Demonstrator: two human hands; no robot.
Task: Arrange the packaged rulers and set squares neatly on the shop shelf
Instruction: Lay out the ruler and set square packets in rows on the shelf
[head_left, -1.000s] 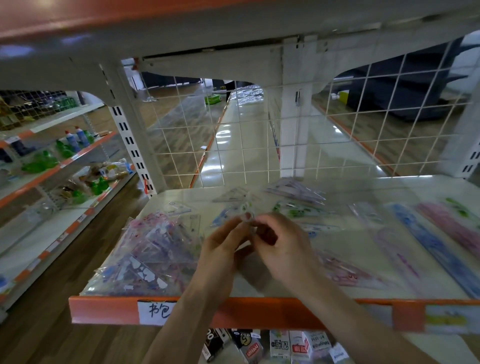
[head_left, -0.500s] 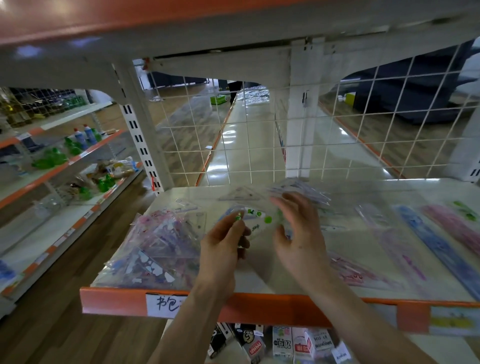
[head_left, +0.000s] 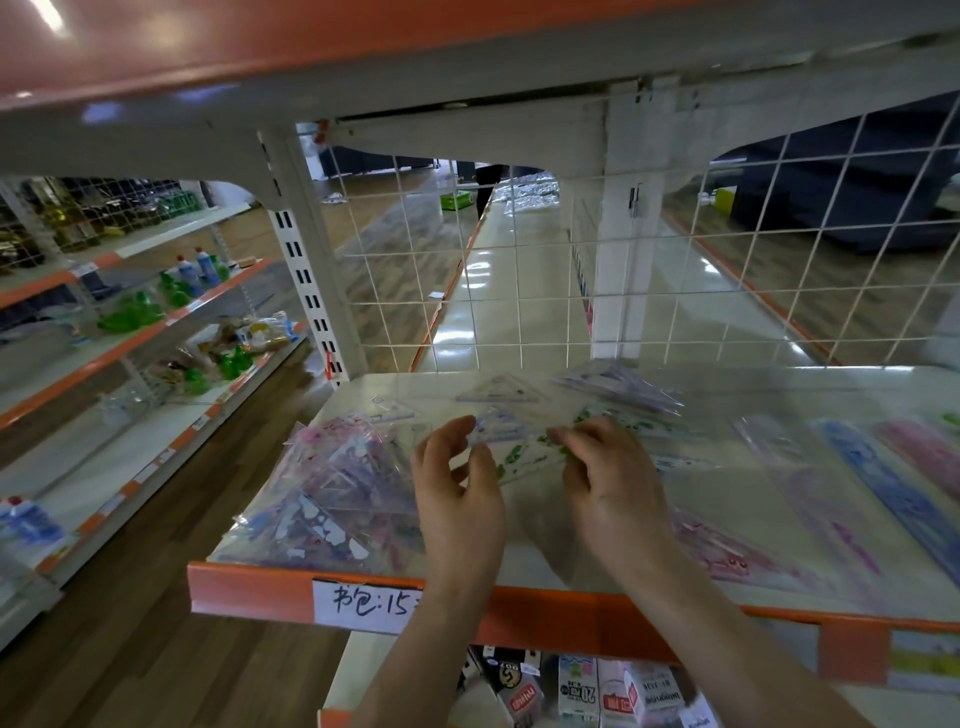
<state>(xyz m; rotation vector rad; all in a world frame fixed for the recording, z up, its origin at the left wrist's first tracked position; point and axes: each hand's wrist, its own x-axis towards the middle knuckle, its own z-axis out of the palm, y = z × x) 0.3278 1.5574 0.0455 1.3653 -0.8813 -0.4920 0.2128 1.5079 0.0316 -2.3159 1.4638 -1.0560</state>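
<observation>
A green-printed ruler packet (head_left: 524, 453) is held just above the middle of the shelf (head_left: 519, 609), between the two hands. Its long axis is laid roughly left to right, with the right end raised a little and turned toward the wire mesh back (head_left: 519, 312). The left end is pinched in the grip of the left hand (head_left: 457, 499), thumb against curled fingers. The right part is covered by the bent fingers of the right hand (head_left: 618, 488), whose grip is closed over the packet — the exact contact is lost in blur.

The shelf is a pale deck with an orange front lip, on which a handwritten price label (head_left: 363, 603) is stuck. A loose pile of packaged set squares (head_left: 337, 493) is heaped at the left end, just beside the left hand. More clear packets (head_left: 498, 396) are scattered behind the hands. Well to the right, a blue ruler (head_left: 883, 483) and a pink ruler (head_left: 922, 447) are laid side by side, slanted from front to back. Small cartons (head_left: 597, 691) are stood on the shelf below. Across the wooden-floored aisle, green bottles (head_left: 130, 317) are seen on other racks — partly blurred.
</observation>
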